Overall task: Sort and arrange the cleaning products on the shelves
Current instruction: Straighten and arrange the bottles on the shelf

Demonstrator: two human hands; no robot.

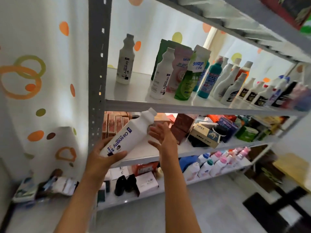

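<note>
My left hand [105, 156] grips the base of a white "Oil enemy" bottle [130, 133], which tilts up to the right in front of the shelf edge [151, 106]. My right hand [162, 134] is beside the bottle's neck with fingers straight, holding nothing. Two more white "Oil enemy" bottles stand on the upper shelf, one at the back left [126, 61] and one nearer the front [162, 74]. To their right stand refill pouches [184, 71], a teal bottle [209, 78] and several white bottles [235, 84].
A grey upright post [99, 64] frames the shelf's left side. Boxes [205, 133] fill the shelf below, and pink-capped bottles [222, 162] stand lower still. Black bottles and white boxes [134, 184] lie on the lowest level. A dotted curtain [42, 81] hangs at left.
</note>
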